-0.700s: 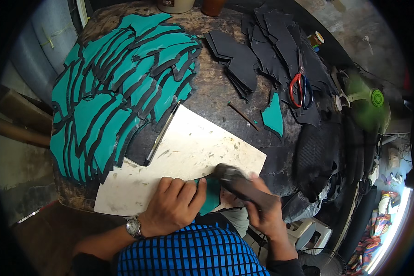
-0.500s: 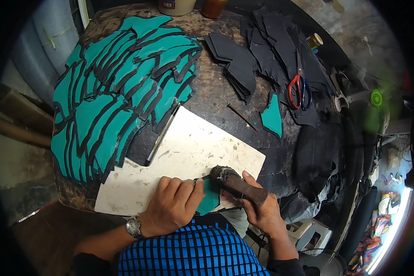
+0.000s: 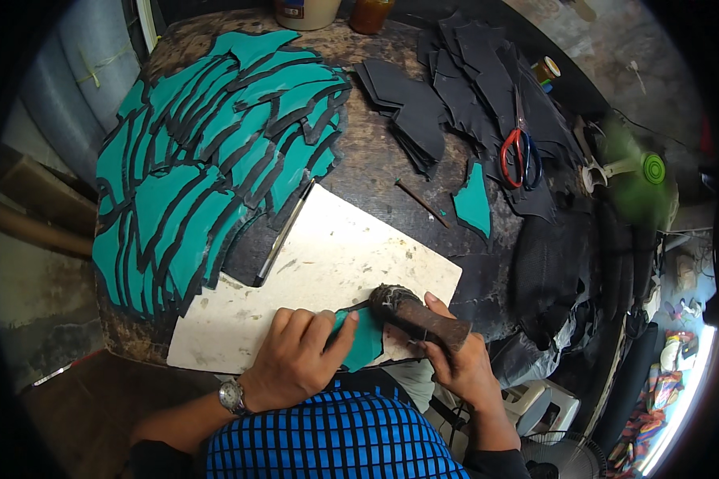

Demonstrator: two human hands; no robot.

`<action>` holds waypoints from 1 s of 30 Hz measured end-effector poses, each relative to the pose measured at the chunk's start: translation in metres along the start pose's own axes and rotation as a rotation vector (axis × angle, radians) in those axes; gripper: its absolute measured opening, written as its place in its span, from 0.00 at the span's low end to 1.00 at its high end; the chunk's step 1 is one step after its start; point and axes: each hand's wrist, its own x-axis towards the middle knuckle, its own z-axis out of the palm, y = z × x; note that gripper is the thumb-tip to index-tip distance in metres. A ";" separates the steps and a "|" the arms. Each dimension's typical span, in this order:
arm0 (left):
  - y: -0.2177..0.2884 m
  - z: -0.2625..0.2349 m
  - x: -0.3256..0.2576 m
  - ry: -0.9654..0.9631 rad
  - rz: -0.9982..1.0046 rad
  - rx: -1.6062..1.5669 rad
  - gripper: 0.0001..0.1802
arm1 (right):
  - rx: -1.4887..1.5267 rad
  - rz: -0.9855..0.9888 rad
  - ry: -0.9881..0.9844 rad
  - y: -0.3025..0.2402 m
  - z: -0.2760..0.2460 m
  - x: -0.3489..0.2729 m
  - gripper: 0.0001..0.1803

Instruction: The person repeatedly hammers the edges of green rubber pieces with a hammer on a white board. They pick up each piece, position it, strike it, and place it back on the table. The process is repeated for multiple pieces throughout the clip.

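Head view: teal piece (image 3: 365,339) under left hand (image 3: 295,361).

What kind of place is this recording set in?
Likely a small leather or shoe-upper workshop: a worn round worktable carries overlapping teal cut pieces with black edges, stacked black cut pieces and red-handled scissors, and the right hand grips a dark hammer-like tool.

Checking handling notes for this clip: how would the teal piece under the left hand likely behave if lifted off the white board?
The teal piece looks thin and flat, so it would probably flop and weigh little. The left hand presses it down on the white board, suggesting it shifts easily when the tool in the right hand works it.
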 end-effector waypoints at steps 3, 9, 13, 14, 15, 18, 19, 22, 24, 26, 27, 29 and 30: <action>0.001 0.000 -0.001 0.017 0.015 0.021 0.15 | 0.008 0.014 -0.003 0.000 0.000 0.000 0.28; 0.001 0.002 0.001 0.031 -0.044 -0.027 0.20 | 0.024 0.031 0.002 0.001 0.001 -0.002 0.28; 0.000 0.000 0.001 -0.013 -0.022 -0.030 0.23 | 0.026 0.014 0.008 0.002 0.002 -0.001 0.28; 0.000 0.000 0.001 -0.024 -0.027 -0.041 0.23 | 0.030 0.009 0.017 0.003 0.002 0.000 0.28; -0.001 0.000 0.001 -0.021 -0.051 -0.066 0.23 | 0.024 0.009 0.009 0.003 0.002 0.000 0.28; -0.001 0.001 0.000 -0.018 -0.118 -0.140 0.25 | 0.020 0.015 0.003 0.003 0.001 -0.001 0.27; -0.001 0.001 0.000 -0.013 -0.133 -0.149 0.27 | 0.023 0.022 0.000 0.003 0.000 -0.002 0.27; -0.003 -0.001 -0.002 0.011 -0.077 -0.129 0.30 | 0.049 0.063 -0.074 0.003 -0.001 -0.003 0.25; -0.004 -0.002 -0.003 0.005 -0.046 -0.112 0.28 | 0.051 0.053 -0.070 0.004 0.000 -0.003 0.25; -0.004 -0.002 -0.002 -0.035 -0.066 -0.113 0.25 | 0.030 -0.003 0.009 0.006 0.003 -0.003 0.27; -0.004 -0.002 -0.001 -0.023 -0.062 -0.098 0.24 | 0.033 0.002 0.011 0.007 0.004 -0.003 0.28; -0.003 -0.002 0.000 -0.015 -0.075 -0.085 0.23 | 0.038 0.010 0.021 0.008 0.005 -0.003 0.28; -0.002 -0.002 0.001 -0.022 -0.069 -0.080 0.23 | 0.042 0.013 0.012 0.007 0.005 -0.004 0.29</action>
